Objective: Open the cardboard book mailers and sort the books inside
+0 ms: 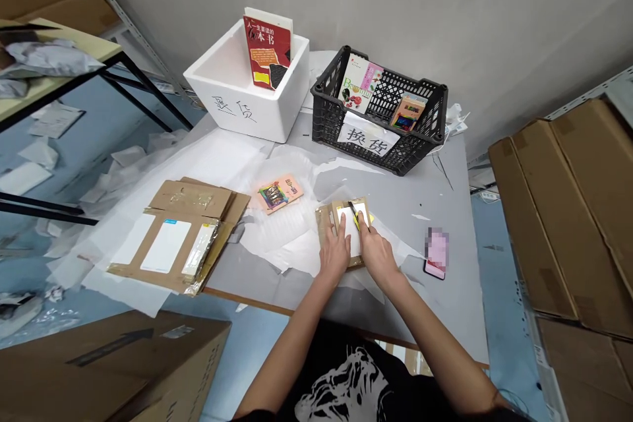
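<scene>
A small flat brown cardboard package (324, 216) with a white label (354, 244) lies on the table before me. My left hand (335, 254) rests on its left part, fingers stretched out, the tips at the label's edge. My right hand (378, 254) is closed around a thin, dark, pen-like tool (353, 208) pointing up and left over the label; whether it is a pen or a knife I cannot tell. A bit of yellow shows beside the right fingertips. Left of the package, a pink book (278, 193) with a colourful cover lies on clear bubble wrap (281, 231).
Flattened cardboard mailers (198, 211) lie at the table's left. Behind stand a white foam box (242, 109) with a red book (268, 49) and a black plastic crate (378, 158) with books. A phone (436, 254) lies at right. Large cartons (558, 211) flank the table.
</scene>
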The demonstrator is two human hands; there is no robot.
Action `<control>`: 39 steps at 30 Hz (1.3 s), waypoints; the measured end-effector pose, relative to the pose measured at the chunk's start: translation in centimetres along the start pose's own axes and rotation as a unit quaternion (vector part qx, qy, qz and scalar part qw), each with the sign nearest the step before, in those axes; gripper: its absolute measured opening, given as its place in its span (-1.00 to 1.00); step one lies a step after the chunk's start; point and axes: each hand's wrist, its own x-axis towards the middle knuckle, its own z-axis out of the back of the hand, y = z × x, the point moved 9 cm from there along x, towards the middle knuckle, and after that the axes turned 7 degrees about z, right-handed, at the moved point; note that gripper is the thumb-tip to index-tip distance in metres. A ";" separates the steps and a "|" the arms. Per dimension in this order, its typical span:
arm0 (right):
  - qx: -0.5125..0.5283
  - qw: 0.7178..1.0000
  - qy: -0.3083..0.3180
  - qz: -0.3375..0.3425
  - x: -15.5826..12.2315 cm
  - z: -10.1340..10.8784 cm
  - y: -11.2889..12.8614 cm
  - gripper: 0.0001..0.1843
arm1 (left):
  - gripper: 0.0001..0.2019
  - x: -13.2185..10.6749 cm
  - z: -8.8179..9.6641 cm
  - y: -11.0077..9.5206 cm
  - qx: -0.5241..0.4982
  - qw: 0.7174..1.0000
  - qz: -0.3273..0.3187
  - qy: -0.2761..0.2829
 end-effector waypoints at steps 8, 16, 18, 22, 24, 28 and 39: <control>-0.055 0.998 -0.038 -0.014 2.2 -1.4 1.4 -0.43 | -0.46 2.1 -0.8 0.7 -0.025 0.999 0.028 0.007; -0.071 0.997 -0.025 0.016 3.7 -1.7 2.2 -0.43 | -0.42 3.3 -1.0 1.3 -0.041 0.996 0.070 0.031; -0.078 0.996 -0.014 0.029 2.9 -1.5 2.3 -0.42 | -0.45 3.2 -1.0 1.4 -0.048 0.996 0.071 0.020; -0.081 0.996 0.030 0.027 -0.5 -2.0 1.6 -0.37 | -0.47 3.1 -1.0 1.3 -0.051 0.997 0.064 -0.002; -0.087 0.994 0.055 0.027 -2.8 -2.6 1.1 -0.33 | -0.47 3.1 -1.0 1.3 -0.047 0.997 0.068 -0.004; -0.098 0.991 0.080 0.034 -6.4 -3.6 0.4 -0.30 | -0.46 3.0 -1.1 1.3 -0.042 0.996 0.077 -0.003; -0.088 0.993 0.073 0.042 -9.5 -4.2 -1.1 -0.24 | -0.45 3.5 -1.0 1.2 0.009 0.998 0.070 -0.002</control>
